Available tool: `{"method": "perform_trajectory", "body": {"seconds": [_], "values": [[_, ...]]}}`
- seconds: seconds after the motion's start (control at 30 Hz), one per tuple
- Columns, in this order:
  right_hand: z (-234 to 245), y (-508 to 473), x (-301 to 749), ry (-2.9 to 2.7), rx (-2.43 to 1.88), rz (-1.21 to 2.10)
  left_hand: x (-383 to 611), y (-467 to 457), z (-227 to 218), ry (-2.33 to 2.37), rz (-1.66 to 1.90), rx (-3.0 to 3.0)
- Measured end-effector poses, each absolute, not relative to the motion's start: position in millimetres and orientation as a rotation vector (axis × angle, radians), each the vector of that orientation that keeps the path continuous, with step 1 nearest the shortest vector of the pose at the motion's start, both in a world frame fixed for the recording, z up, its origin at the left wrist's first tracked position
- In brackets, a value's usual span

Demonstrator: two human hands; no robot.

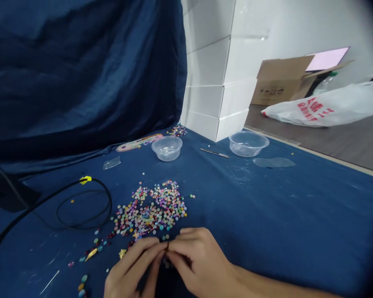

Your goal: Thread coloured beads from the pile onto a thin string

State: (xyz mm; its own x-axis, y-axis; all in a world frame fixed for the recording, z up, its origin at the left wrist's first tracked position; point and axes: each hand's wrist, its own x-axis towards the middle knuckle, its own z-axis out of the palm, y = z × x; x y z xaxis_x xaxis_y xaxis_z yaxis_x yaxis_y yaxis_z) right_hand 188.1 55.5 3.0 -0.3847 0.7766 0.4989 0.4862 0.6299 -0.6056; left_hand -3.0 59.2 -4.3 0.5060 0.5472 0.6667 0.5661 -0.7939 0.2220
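My left hand (133,269) and my right hand (202,260) meet at the lower middle, fingertips pinched together and touching. Whatever lies between them is too small and hidden to name. Just beyond the fingers spreads a loose pile of colourful beads (152,211), some partly covered by the hands. Left of my left hand lie a gold leaf-like piece (91,254) and a small gold charm (122,253). A short row of larger beads (81,286) sits near the bottom edge, and a thin pale needle-like stick (49,282) rests farther left.
Two clear plastic bowls (167,149) stand toward the back, with a pen-like metal tool (214,153) between them. Beaded strands (139,142) lie by the blue curtain (81,74). Stacked white boxes (208,95) rise behind. A black cable (34,207) loops at left.
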Motion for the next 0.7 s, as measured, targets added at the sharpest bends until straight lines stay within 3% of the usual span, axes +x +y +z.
{"method": "perform_trajectory", "body": {"seconds": [0.33,0.57,0.7], "values": [[7.3,54.2,188.6,-1.983,-1.010,0.597,7.7,54.7,-2.0,-0.982,-1.420,-2.710],[3.0,54.7,189.1,-2.028,-0.981,0.520,8.6,53.7,-0.3,-1.085,-1.567,-2.693],[-1.2,58.4,191.3,-2.085,-0.982,0.387,8.4,58.1,2.0,-0.995,-1.476,-2.681]]}}
